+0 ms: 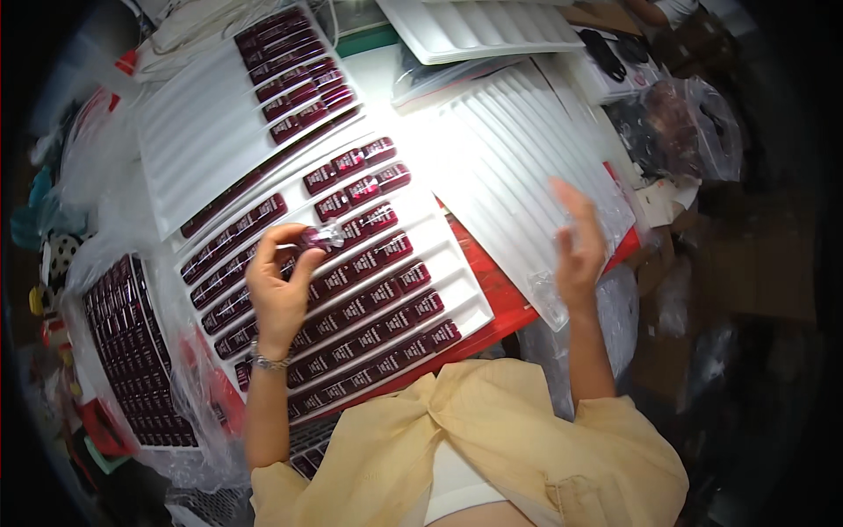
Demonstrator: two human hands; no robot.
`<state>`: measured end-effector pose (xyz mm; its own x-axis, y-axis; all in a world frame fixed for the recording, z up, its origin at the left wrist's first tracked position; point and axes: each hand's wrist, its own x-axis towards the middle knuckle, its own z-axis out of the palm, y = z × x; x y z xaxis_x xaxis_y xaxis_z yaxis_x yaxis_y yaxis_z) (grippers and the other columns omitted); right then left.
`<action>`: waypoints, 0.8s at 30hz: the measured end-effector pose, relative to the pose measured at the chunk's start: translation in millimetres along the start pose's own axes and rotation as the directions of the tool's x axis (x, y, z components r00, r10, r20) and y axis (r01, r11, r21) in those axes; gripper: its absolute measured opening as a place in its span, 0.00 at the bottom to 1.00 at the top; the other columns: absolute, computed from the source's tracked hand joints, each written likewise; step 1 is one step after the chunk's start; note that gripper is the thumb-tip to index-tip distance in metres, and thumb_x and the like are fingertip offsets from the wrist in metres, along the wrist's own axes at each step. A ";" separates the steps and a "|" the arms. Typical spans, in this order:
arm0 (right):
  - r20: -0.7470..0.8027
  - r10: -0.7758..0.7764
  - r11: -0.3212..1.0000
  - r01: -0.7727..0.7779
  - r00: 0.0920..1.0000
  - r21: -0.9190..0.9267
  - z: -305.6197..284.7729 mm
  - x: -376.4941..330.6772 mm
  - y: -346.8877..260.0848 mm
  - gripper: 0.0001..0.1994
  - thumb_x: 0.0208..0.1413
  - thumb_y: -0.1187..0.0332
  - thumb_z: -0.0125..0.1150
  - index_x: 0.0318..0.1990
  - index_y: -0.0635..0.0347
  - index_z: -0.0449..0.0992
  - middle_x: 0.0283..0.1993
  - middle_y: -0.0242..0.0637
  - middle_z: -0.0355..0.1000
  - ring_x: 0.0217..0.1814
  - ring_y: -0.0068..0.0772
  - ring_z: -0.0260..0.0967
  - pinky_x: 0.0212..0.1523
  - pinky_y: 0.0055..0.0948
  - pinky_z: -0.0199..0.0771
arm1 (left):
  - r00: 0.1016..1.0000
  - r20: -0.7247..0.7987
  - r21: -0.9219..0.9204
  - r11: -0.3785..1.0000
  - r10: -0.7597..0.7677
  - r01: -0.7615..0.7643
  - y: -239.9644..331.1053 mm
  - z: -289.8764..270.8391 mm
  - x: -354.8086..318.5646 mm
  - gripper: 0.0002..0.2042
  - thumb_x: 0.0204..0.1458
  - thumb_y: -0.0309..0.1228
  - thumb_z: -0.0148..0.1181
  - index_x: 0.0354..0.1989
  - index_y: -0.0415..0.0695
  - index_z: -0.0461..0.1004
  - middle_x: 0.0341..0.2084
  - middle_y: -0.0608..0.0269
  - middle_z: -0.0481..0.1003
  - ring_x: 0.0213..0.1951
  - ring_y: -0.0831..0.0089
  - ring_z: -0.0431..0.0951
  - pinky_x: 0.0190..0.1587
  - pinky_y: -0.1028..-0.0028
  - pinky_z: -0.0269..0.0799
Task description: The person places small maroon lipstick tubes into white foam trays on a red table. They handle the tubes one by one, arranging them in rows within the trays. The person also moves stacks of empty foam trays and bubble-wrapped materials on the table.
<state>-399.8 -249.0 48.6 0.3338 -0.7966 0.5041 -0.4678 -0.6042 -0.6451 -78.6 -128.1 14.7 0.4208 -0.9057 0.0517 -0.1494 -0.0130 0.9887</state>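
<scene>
My left hand (279, 285) pinches a small glossy dark-red piece (320, 237) between thumb and fingers, with a shiny, see-through-looking end. It is just above a white ribbed tray (470, 303) lined with rows of similar dark-red rectangular pieces (356, 307) bearing pale print. Part of the rows is hidden under this hand and wrist. My right hand (580, 250) is raised at the right, fingers apart and slightly blurred, holding nothing. It is nearest to a white ribbed sheet (527, 167), which seems to be over or in clear plastic.
Behind, another white tray (198, 162) carries more dark-red pieces at its right end. A plastic-wrapped batch of them (132, 351) stands at the left. More white trays (483, 31) lie at the back. A red edge (487, 277) borders the table; bags and cartons crowd the right.
</scene>
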 end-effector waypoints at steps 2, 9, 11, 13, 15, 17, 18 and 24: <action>-0.327 0.312 0.940 -0.341 0.892 -0.033 -54.0 -35.7 61.5 0.18 0.64 0.64 0.46 0.54 0.70 0.67 0.55 0.47 0.67 0.59 0.44 0.63 0.61 0.36 0.58 | 0.992 0.009 0.427 0.896 0.128 -0.120 -2.6 -18.1 14.7 0.12 0.47 0.23 0.64 0.40 0.38 0.73 0.37 0.61 0.74 0.39 0.72 0.74 0.44 0.75 0.69; -0.449 0.511 0.809 -0.587 0.732 -0.035 -38.4 -124.1 133.6 0.23 0.66 0.61 0.40 0.62 0.71 0.56 0.65 0.54 0.54 0.68 0.44 0.50 0.66 0.35 0.48 | 0.943 0.189 0.701 0.635 0.274 -0.325 -16.8 -10.3 38.2 0.12 0.44 0.26 0.65 0.37 0.36 0.73 0.33 0.55 0.69 0.40 0.58 0.69 0.44 0.64 0.65; -0.463 0.509 0.820 -0.573 0.726 0.002 -29.9 -118.2 126.0 0.24 0.66 0.60 0.41 0.62 0.71 0.56 0.64 0.54 0.54 0.68 0.46 0.49 0.67 0.38 0.46 | 0.945 0.188 0.662 0.677 0.266 -0.322 -17.7 -3.4 41.2 0.12 0.43 0.26 0.65 0.37 0.36 0.73 0.33 0.55 0.69 0.40 0.58 0.69 0.44 0.64 0.65; -0.449 0.510 0.807 -0.589 0.734 -0.046 -20.5 -110.3 115.7 0.25 0.66 0.59 0.42 0.61 0.70 0.55 0.63 0.54 0.54 0.68 0.48 0.48 0.67 0.41 0.45 | 0.947 0.185 0.671 0.670 0.262 -0.317 -16.2 0.8 42.0 0.12 0.43 0.25 0.65 0.37 0.36 0.74 0.33 0.55 0.70 0.39 0.59 0.70 0.44 0.65 0.66; -0.405 0.523 0.763 -0.624 0.750 -0.169 -7.6 -98.3 102.6 0.25 0.65 0.58 0.44 0.61 0.69 0.56 0.63 0.54 0.54 0.69 0.50 0.46 0.68 0.45 0.43 | 0.950 0.178 0.696 0.650 0.257 -0.306 -17.1 -2.4 42.0 0.13 0.43 0.25 0.65 0.38 0.36 0.74 0.33 0.56 0.70 0.39 0.61 0.71 0.44 0.67 0.67; -0.426 0.515 0.742 -0.636 0.744 -0.214 -7.4 -95.5 105.0 0.24 0.63 0.60 0.49 0.60 0.66 0.58 0.62 0.53 0.54 0.68 0.51 0.46 0.66 0.48 0.44 | 0.955 0.205 0.696 0.654 0.214 -0.296 -13.4 -4.2 41.0 0.16 0.44 0.26 0.65 0.43 0.37 0.75 0.36 0.55 0.72 0.41 0.61 0.72 0.46 0.67 0.67; -0.445 0.493 0.751 -0.624 0.747 -0.215 -12.7 -103.5 113.8 0.23 0.62 0.60 0.50 0.59 0.66 0.59 0.61 0.52 0.56 0.66 0.51 0.48 0.65 0.47 0.45 | 0.953 0.216 0.679 0.669 0.212 -0.303 -10.8 -4.4 38.7 0.16 0.44 0.26 0.65 0.44 0.37 0.75 0.37 0.55 0.73 0.42 0.61 0.72 0.47 0.68 0.67; -0.432 0.371 0.752 -0.539 0.822 -0.381 -90.8 -33.8 151.4 0.13 0.55 0.64 0.58 0.41 0.66 0.74 0.44 0.47 0.71 0.49 0.49 0.65 0.53 0.40 0.62 | 0.960 0.115 0.735 0.628 0.256 -0.255 -6.7 -30.9 37.3 0.15 0.48 0.26 0.62 0.46 0.36 0.75 0.39 0.55 0.73 0.43 0.61 0.72 0.49 0.67 0.67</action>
<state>-556.3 -311.7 -14.0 -0.2520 -0.8702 0.4233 -0.8431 -0.0174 -0.5375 -34.3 -148.7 14.3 0.2632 -0.9213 0.2862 -0.8588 -0.0886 0.5045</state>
